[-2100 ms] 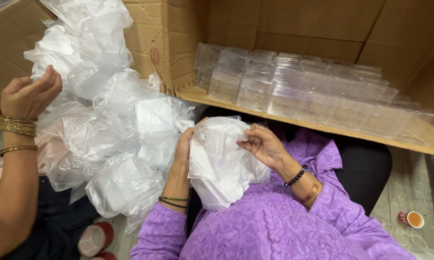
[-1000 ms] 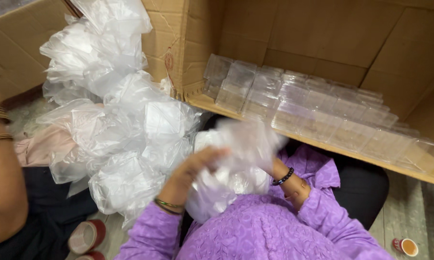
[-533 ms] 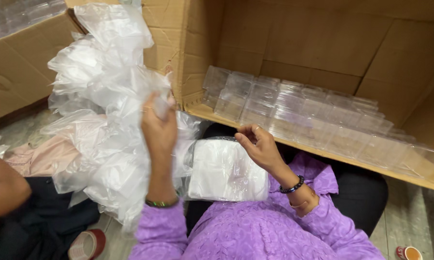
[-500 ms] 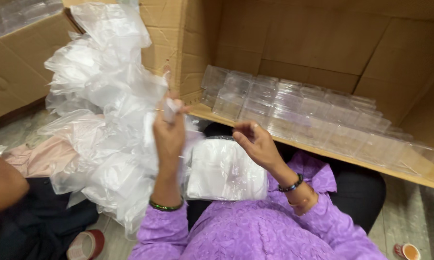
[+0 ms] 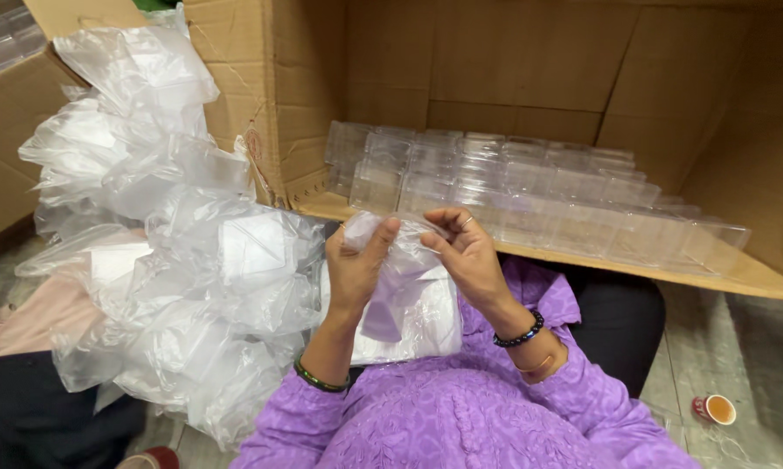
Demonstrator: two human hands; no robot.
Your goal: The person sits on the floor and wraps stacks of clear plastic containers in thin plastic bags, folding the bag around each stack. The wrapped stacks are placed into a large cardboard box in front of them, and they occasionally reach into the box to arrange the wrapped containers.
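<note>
Purple embroidered sleeves, green bangle on left wrist, black beaded bracelet and gold bangle on right

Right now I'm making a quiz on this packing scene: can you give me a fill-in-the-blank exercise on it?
1. Both hands, left hand and right hand, pinch the top of a clear plastic ____.
2. The clear containers stand in rows inside a cardboard ____.
3. The right wrist wears a bracelet of ____ beads.
4. A small cup stands on the ____.

Missing words: bag; box; black; floor
</note>
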